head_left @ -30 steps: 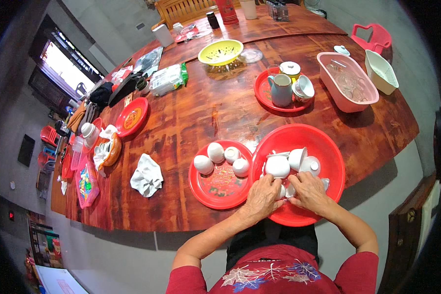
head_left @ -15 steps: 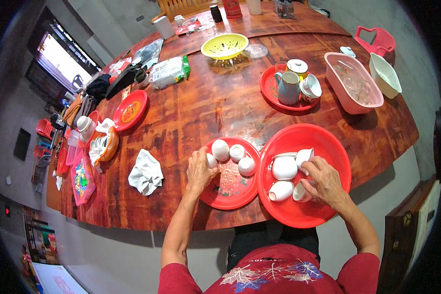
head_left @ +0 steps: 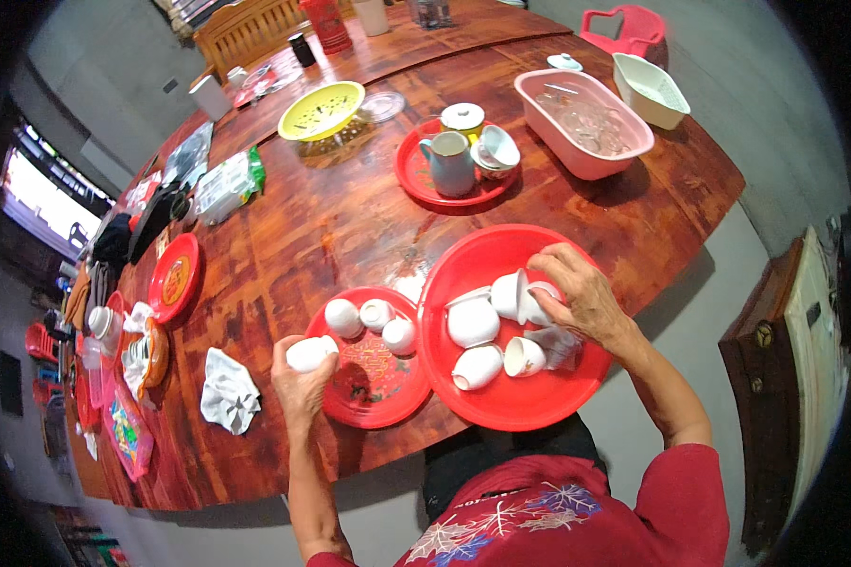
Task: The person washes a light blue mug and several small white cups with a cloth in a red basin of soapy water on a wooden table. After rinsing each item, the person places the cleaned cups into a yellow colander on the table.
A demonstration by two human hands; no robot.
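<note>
Round red tray (head_left: 373, 376): three white cups (head_left: 342, 319); large red basin (head_left: 477, 257): several more.
Left hand (head_left: 299, 386) wrapped round a fourth cup (head_left: 308, 354) at tray's rim; right hand (head_left: 579, 291) curled at white crockery (head_left: 539, 308) in basin, grip unclear.

I have a small round red plastic tray (head_left: 373, 364) between a crumpled white cloth (head_left: 229, 392), left, and a large round red plastic basin (head_left: 539, 404), right; white rounded cups (head_left: 476, 366) sit in tray and basin. Behind, another round red tray (head_left: 412, 167) bears a pale blue jug (head_left: 452, 165), left of a pink oblong plastic tub (head_left: 591, 168).
</note>
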